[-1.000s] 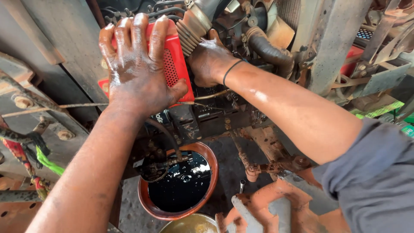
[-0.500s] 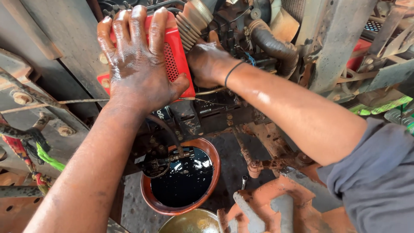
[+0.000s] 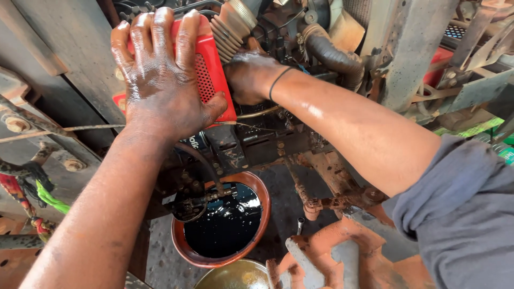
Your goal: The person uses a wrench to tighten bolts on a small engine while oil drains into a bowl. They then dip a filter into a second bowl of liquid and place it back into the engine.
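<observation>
The oil-smeared left hand (image 3: 160,75) lies flat with fingers spread over the face of a red perforated filter housing (image 3: 211,75), thumb hooked round its lower edge, gripping it high against the engine. The right hand (image 3: 251,75), equally blackened and with a thin band on the wrist, is clenched around something just right of the housing, below a ribbed rubber hose (image 3: 230,27); what it grasps is hidden. Underneath, a round orange basin (image 3: 184,251) holds black oil, with a yellowish bowl (image 3: 235,275) beside its lower rim and rusty orange frame parts (image 3: 332,203) to the right
</observation>
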